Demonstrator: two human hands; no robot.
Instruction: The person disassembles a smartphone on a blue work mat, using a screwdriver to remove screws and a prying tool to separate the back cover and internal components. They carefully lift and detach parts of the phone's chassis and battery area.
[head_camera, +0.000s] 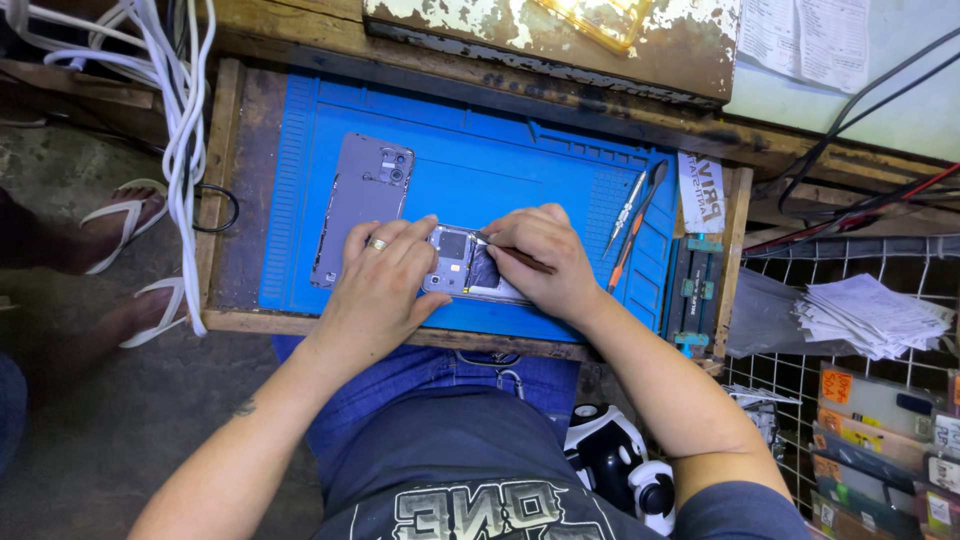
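Head view of an opened phone (465, 265) lying on a blue work mat (500, 170), the landmark here, near the mat's front edge. The left hand (385, 275) presses flat on the phone's left end, fingers loosely spread, a ring showing. The right hand (540, 255) is clenched around a thin tool (515, 255), tip at the phone's interior. A detached back cover (362, 205) lies on the mat's left part; tweezers (632, 225) rest at its right edge. The mat covers a wooden bench (232, 180).

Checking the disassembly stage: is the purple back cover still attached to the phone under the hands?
No, the purple plastic back cover lies apart on the blue rubber work mat, left of the opened phone.
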